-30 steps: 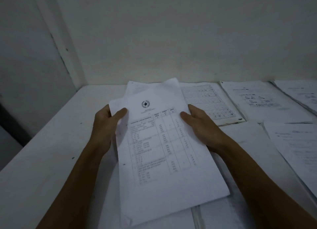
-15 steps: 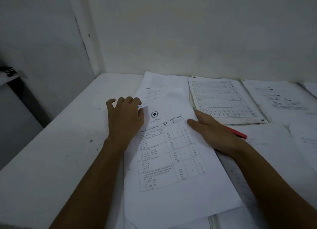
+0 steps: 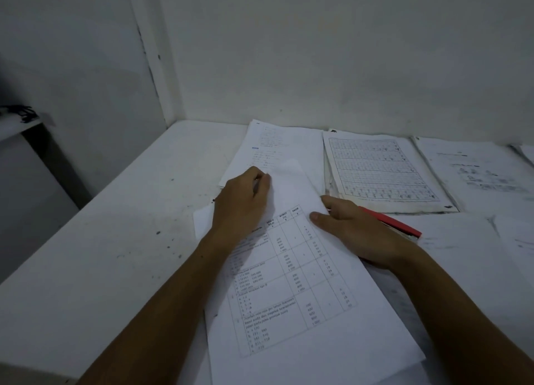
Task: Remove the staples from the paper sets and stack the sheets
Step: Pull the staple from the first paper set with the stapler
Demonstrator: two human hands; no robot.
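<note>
A dim corner with bare pale walls frames a white, speckled table (image 3: pixel 121 240) spread with papers. The paper set (image 3: pixel 289 283) in hand lies at the centre, its printed table facing up and its far end folded over toward 12 o'clock. The left hand (image 3: pixel 242 208) is curled over the fold at the set's 11 o'clock corner, fingers bunched, seemingly pinching the sheet edge; whether a staple sits there is hidden. The right hand (image 3: pixel 352 231) lies flat and open on the set's 2 o'clock edge, pinning it, with a red stapler-like tool (image 3: pixel 396 223) partly under its wrist. Another sheet pile (image 3: pixel 277 145) lies at 12 o'clock and a gridded booklet (image 3: pixel 381 171) at 1 o'clock. The sheets look light, limp and easily torn or creased, so I judge the best hold is close beside the bound corner, flat pressure elsewhere.
</note>
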